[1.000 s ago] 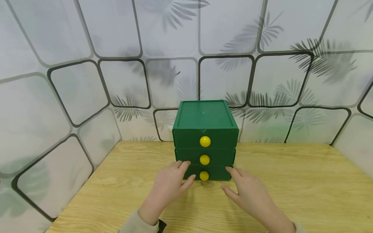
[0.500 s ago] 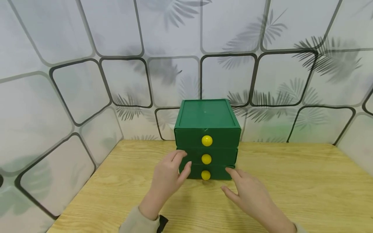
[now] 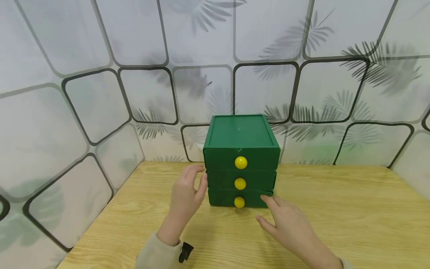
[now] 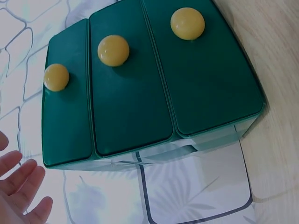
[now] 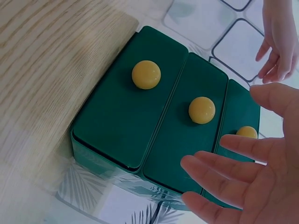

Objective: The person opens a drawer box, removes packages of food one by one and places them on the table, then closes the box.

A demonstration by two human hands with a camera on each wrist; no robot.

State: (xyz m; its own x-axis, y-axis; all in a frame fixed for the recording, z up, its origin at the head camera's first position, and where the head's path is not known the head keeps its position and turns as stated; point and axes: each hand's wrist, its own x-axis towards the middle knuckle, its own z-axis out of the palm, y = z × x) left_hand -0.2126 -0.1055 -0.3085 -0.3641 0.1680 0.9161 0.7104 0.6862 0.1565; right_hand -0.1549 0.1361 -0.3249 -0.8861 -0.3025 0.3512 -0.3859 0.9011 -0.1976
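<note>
A green three-drawer box stands on the table, each drawer front bearing one round yellow knob. All three drawers look closed, though the bottom one sits slightly uneven at its right upper corner. My left hand hovers by the box's left front edge, fingers loosely bent and holding nothing. Near the lower right corner is my right hand, its fingers spread and nothing in its grasp. In the right wrist view its fingers lie in front of the drawer fronts; whether they touch I cannot tell.
The box stands on a light wooden table, close to the back wall covering with its leaf and rounded-square print. A similar covering rises on the left side. A black buckle hangs by the left sleeve.
My left hand has moved up and left, from in front of the lower drawers to beside the box's left edge. The right hand has hardly moved. The view has shifted slightly.
</note>
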